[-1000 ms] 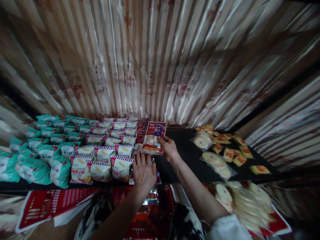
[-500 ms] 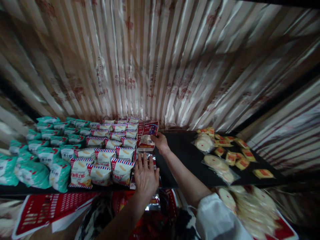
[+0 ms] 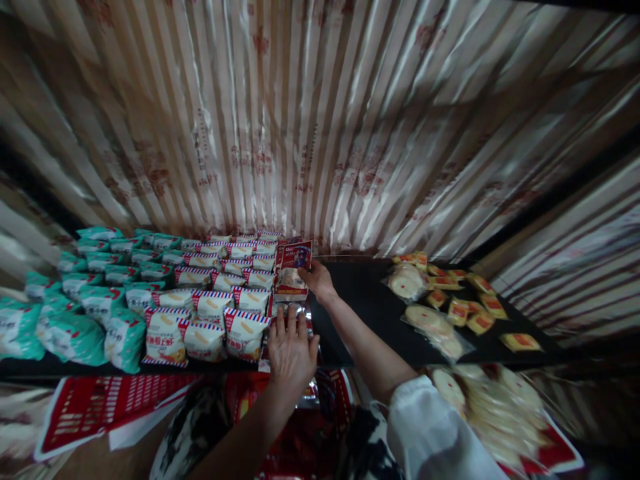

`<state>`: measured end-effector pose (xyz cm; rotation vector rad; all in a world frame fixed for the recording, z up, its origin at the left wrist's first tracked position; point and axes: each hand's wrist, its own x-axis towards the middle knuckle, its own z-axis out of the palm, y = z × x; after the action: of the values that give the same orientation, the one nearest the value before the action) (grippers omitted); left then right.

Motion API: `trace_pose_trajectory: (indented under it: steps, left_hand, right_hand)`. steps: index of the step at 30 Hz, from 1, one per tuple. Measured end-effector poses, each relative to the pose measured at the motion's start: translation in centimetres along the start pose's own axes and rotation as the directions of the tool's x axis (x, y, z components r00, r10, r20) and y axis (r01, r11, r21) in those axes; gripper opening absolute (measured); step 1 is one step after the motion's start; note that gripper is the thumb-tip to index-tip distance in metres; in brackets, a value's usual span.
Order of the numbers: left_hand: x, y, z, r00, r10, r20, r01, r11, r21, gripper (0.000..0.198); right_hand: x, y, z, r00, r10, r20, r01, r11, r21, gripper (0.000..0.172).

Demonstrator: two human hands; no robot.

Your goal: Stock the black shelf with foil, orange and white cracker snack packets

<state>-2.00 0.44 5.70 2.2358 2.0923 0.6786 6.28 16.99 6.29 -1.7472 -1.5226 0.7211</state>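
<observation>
My right hand point(image 3: 317, 279) grips the right edge of a red snack packet point(image 3: 293, 268) and holds it upright at the back of a black shelf point(image 3: 373, 300), beside rows of packets. My left hand point(image 3: 291, 348) lies flat, fingers spread, on shiny red packets point(image 3: 300, 311) lying at the shelf's front edge. Left of both hands stand rows of white packets with red-and-blue striped borders point(image 3: 223, 300).
Teal packets point(image 3: 85, 300) fill the shelf's left end. Round pale cakes in clear wrap point(image 3: 425, 313) and small yellow-red packets point(image 3: 475, 300) lie at the right. A red basket point(image 3: 100, 403) and more round cakes point(image 3: 490, 407) sit below the shelf. A striped foil wall rises behind.
My right hand has carried the red packet away from me to the back of the shelf and stood it beside the striped packets. My left hand stays flat on the front packets.
</observation>
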Motion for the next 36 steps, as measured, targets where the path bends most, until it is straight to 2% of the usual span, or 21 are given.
trace_pose_trajectory:
  steps: [7, 12, 14, 18, 29, 36]
  left_hand:
    - [-0.3, 0.0, -0.3, 0.999, -0.025, 0.028, 0.025, 1.0, -0.004, 0.046]
    - [-0.2, 0.1, -0.5, 0.998, -0.027, 0.051, 0.028, 1.0, -0.013, 0.047]
    - [-0.2, 0.1, -0.4, 0.999, -0.025, 0.045, 0.026, 1.0, -0.017, 0.047]
    - [-0.3, 0.0, -0.2, 0.999, -0.021, 0.023, 0.022, 1.0, -0.022, 0.046]
    - [-0.4, -0.3, 0.0, 1.0, -0.016, 0.003, 0.016, 0.999, -0.046, 0.045]
    - [-0.5, -0.4, 0.2, 0.999, -0.033, -0.018, 0.032, 0.998, -0.057, 0.043]
  right_hand:
    - [-0.7, -1.2, -0.1, 0.999, -0.023, 0.048, 0.029, 0.989, -0.142, 0.028]
    - [-1.4, -2.3, -0.3, 1.0, -0.026, 0.005, 0.026, 0.964, -0.264, 0.057]
    - [-1.6, -2.4, -0.3, 0.998, -0.07, 0.003, 0.068, 0.959, -0.276, 0.061]
    - [-1.4, -2.3, -0.2, 0.99, -0.135, 0.032, 0.138, 0.945, -0.297, 0.051]
    - [-1.1, -3.1, 0.1, 0.994, -0.104, 0.022, 0.104, 0.906, -0.411, 0.046]
    - [0.0, -5.0, -0.2, 0.989, -0.12, 0.081, 0.145, 0.837, -0.527, 0.03]
